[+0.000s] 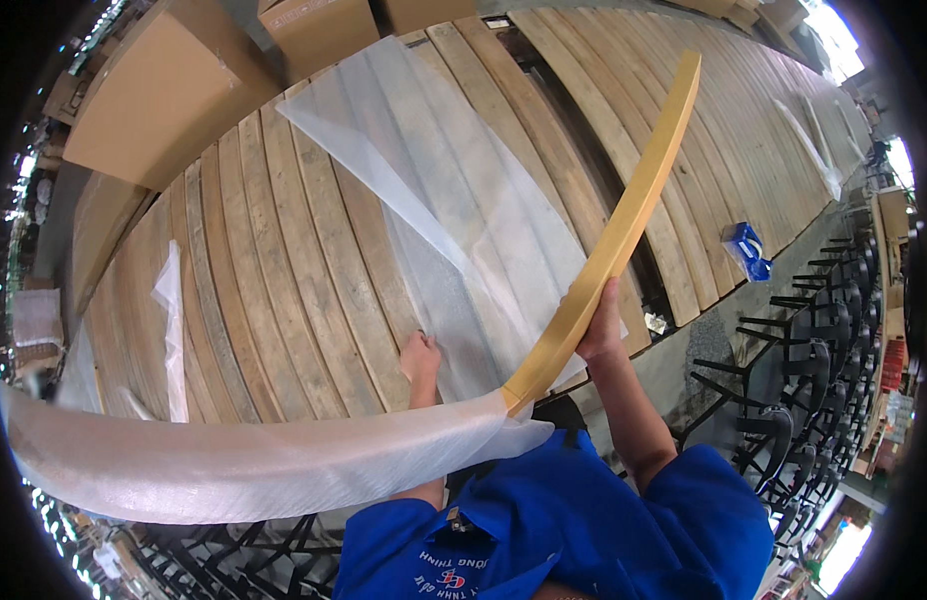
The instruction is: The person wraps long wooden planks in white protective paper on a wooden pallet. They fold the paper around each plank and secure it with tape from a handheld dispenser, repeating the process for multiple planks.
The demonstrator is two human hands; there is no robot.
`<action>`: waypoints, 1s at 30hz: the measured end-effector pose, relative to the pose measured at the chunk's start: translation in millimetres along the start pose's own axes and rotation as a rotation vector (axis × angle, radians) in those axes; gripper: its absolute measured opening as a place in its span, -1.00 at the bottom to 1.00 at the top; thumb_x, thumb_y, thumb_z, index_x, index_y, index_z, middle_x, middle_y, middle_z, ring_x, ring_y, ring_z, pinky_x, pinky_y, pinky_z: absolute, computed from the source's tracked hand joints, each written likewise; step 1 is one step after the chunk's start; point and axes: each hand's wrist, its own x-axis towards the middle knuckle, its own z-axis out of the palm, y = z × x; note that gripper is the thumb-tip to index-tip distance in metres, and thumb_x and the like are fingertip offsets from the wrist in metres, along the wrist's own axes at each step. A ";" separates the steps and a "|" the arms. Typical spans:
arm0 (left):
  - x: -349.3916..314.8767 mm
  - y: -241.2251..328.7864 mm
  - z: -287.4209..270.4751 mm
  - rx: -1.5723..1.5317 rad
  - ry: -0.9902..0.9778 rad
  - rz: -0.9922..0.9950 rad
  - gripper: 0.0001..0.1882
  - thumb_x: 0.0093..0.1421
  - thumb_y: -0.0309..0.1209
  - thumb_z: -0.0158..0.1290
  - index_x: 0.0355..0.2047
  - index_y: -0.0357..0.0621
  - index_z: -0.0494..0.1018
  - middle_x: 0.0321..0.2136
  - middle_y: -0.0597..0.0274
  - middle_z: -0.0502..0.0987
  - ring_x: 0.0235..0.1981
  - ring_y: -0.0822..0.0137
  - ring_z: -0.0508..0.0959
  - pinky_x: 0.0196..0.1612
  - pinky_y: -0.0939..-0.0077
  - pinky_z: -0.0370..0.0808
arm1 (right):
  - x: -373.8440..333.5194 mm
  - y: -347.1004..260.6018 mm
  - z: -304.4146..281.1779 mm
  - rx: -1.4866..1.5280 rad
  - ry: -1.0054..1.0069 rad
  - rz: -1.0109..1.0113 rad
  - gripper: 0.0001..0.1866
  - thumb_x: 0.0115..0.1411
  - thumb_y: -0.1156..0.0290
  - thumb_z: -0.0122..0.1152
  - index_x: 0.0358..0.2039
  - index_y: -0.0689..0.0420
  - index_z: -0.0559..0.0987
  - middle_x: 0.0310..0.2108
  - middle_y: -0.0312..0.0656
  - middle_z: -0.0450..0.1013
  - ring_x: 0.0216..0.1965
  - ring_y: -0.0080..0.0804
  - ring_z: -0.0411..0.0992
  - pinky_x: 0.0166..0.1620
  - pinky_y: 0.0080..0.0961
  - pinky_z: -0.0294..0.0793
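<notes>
A long curved wooden piece [594, 275] with a golden-tan finish lies across the front of the slatted table, its bare end reaching far right. White foam wrap [254, 455] covers its left part, which passes in front of my left forearm. My right hand [604, 325] grips the bare wood from its right side. Under the wood, a translucent foam sheet [484, 215] is spread over the slats, with a fold running along it. My left hand [421, 355] is closed at the sheet's left edge, and its fingertips are partly hidden.
The slatted wooden table [274, 260] has a dark gap between planks. A blue tape dispenser [748, 250] rests near its right edge. Foam strips [172, 330] lie at the left and far right. Cardboard boxes [169, 95] stand behind; several black chairs [784, 400] crowd the right.
</notes>
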 end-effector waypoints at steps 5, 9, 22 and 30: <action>-46.0 -75.1 -23.8 -0.515 0.218 -0.357 -0.62 0.28 -0.09 0.14 -0.21 -0.21 0.46 -0.17 -0.07 0.56 -0.11 0.02 0.56 -0.05 0.03 0.41 | -3.5 -2.4 20.1 0.034 0.031 0.114 -0.25 0.23 -0.47 -0.10 -0.01 -0.01 0.50 -0.30 -0.20 0.53 -0.27 -0.27 0.53 -0.17 -0.20 0.59; -127.8 -144.1 -18.9 -1.069 0.148 -0.800 -0.41 0.31 0.04 0.07 0.12 -0.17 0.37 0.08 -0.13 0.49 0.06 -0.06 0.51 0.10 -0.01 0.38 | 0.6 21.4 29.7 0.075 -0.042 0.133 -0.26 0.22 -0.44 -0.02 0.04 -0.02 0.49 -0.22 -0.21 0.53 -0.22 -0.28 0.54 -0.14 -0.20 0.61; -128.7 -219.7 -76.2 -1.509 0.158 -0.811 -0.27 0.32 0.11 0.02 0.31 -0.09 0.19 0.23 -0.14 0.36 0.18 -0.13 0.42 0.23 -0.08 0.30 | 16.0 62.1 110.3 -0.153 -0.054 0.232 -0.46 0.38 -0.08 0.08 0.12 0.10 0.41 -0.17 -0.21 0.52 -0.21 -0.31 0.54 -0.13 -0.26 0.61; -90.3 -166.5 -289.3 -2.170 0.213 0.198 -0.18 0.37 0.10 -0.07 0.47 -0.02 -0.06 0.43 -0.03 0.08 0.39 -0.11 0.17 0.41 -0.06 0.15 | 64.8 124.4 186.6 -0.450 -0.131 0.257 -0.54 0.35 0.16 0.21 0.04 0.30 0.50 -0.16 -0.12 0.56 -0.22 -0.34 0.57 -0.18 -0.32 0.61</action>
